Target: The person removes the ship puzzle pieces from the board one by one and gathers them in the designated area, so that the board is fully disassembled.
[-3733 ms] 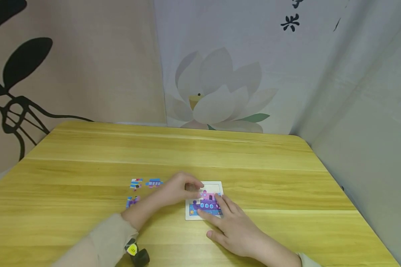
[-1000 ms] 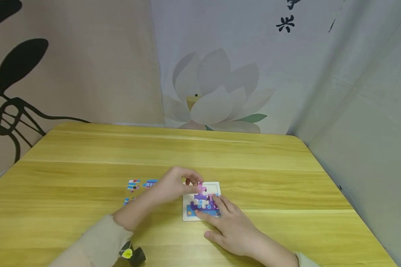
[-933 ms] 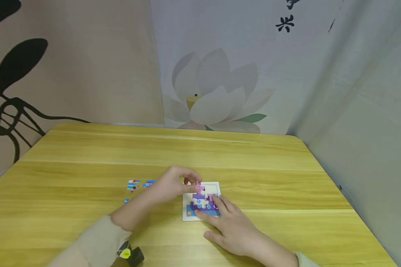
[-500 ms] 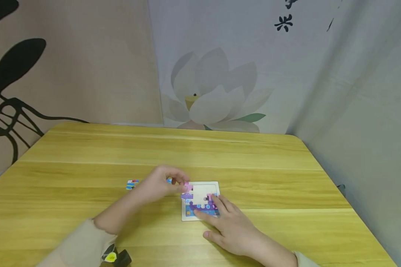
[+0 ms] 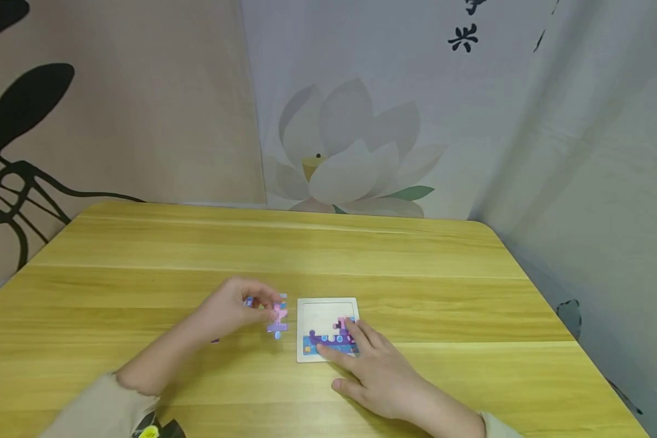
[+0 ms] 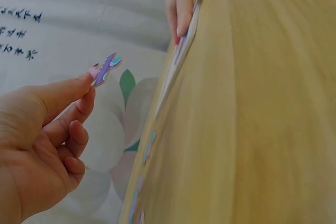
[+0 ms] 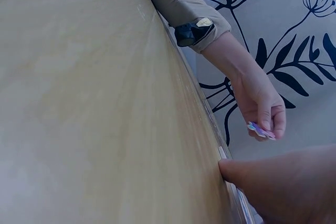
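Note:
A pink and purple jigsaw piece point(image 5: 277, 326) is pinched between the thumb and fingers of my left hand point(image 5: 235, 309). It is held above the table, left of the white puzzle board point(image 5: 313, 313); the left wrist view shows the same jigsaw piece point(image 6: 105, 70) raised clear of the wood. My right hand point(image 5: 385, 380) rests on the board's right and lower part with fingers spread. Fitted blue and purple pieces point(image 5: 328, 342) fill the board's lower rows, partly under those fingers. The upper part of the board is bare white.
Loose jigsaw pieces point(image 6: 150, 145) lie on the wooden table point(image 5: 416, 274) left of the board, mostly hidden by my left hand and forearm in the head view. A printed curtain stands behind the table's far edge.
My left hand has lifted the pink and purple piece from the board and carried it left, past the board's edge. My right hand has stayed on the board.

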A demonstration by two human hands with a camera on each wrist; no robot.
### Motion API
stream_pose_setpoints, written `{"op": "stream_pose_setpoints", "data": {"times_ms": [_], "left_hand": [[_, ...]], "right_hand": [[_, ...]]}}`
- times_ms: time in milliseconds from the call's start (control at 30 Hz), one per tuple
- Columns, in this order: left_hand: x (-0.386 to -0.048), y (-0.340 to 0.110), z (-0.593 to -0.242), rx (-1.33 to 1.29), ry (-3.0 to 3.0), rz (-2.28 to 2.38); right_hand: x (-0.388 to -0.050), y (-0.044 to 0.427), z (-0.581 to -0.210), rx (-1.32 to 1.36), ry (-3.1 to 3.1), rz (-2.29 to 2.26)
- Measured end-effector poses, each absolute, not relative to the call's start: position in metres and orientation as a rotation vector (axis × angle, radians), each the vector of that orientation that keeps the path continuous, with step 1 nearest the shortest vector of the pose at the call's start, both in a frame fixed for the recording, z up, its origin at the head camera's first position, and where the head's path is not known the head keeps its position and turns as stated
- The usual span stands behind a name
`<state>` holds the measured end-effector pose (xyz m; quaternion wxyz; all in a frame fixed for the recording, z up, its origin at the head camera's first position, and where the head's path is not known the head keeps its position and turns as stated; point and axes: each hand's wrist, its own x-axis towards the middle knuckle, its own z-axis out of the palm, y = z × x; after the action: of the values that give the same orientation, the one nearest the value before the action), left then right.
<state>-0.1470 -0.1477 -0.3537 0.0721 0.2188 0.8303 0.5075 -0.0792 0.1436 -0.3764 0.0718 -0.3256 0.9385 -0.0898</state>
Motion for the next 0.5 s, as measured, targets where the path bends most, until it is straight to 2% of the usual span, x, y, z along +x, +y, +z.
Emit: {"op": "stream_pose_setpoints", "data": {"times_ms": [500], "left_hand": [[-0.142, -0.181, -0.356, 0.564, 2.499, 1.459]], "right_hand": [[-0.081, 0.146, -0.369, -0.973, 2.794, -0.269]]}}
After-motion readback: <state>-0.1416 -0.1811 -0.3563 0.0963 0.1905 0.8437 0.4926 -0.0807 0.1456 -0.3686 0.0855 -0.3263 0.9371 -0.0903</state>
